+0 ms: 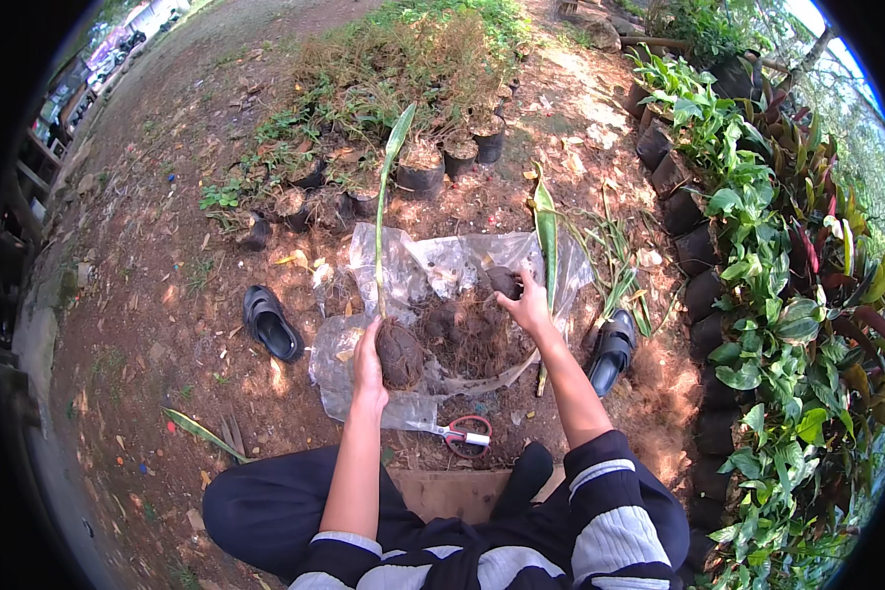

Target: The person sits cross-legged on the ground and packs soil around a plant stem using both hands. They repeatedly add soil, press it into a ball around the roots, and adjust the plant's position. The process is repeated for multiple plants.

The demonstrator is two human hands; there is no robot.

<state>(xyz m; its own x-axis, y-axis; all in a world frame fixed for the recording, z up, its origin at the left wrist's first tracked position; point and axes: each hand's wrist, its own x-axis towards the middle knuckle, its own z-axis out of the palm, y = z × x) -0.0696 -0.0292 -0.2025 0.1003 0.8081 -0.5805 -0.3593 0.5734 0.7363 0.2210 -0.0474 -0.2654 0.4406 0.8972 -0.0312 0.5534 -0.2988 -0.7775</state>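
My left hand (369, 372) is pressed against the side of a brown root ball (400, 354) wrapped in fibre. From the ball's top rises one long, upright snake plant leaf (381, 221). My right hand (529, 304) has its thumb and fingers around a small dark clump (501, 280), probably soil. Below that clump, a heap of brown fibre and soil (472, 332) lies on a clear plastic sheet (383, 251). Just right of my right hand is a second snake plant leaf (546, 228); my forearm partly covers its lower end.
Scissors with red-rimmed handles (466, 436) lie before my legs. One black sandal (273, 324) is at left, another (612, 350) at right, below cut leaves (619, 258). Potted plants (420, 166) stand ahead; leafy plants in black bags (697, 251) line the right. A loose leaf (203, 431) lies left.
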